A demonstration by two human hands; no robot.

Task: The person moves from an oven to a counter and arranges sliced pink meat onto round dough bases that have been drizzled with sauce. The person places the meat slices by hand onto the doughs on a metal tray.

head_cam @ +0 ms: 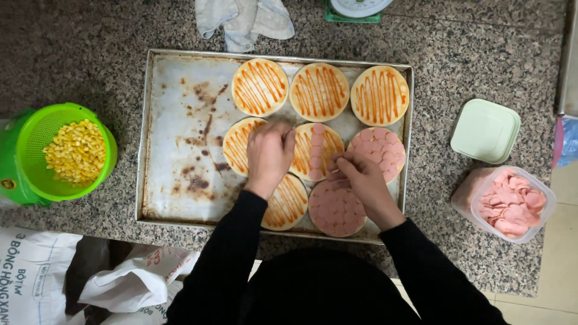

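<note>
Speckled granite tabletop (90, 60), metal baking tray (180, 120), left hand (268, 153) and right hand (364, 180), fingers pinching pink sausage slices (328, 168) over sauced round base (317, 151)

I see both my arms coming up from the bottom of the view in black sleeves that reach to the wrists. My left hand (269, 151) lies palm down with its back toward me, knuckles raised, its fingers (278, 128) curled under and drawn together at the tips, so I cannot tell whether anything sits between them. My right hand (364, 180) is turned on its side and angled up toward the left, wrist bent, its fingers (343, 164) pinched close together at the tips. The two hands are near each other but apart. My left forearm runs almost straight up; my right forearm slants inward from the lower right.
</note>
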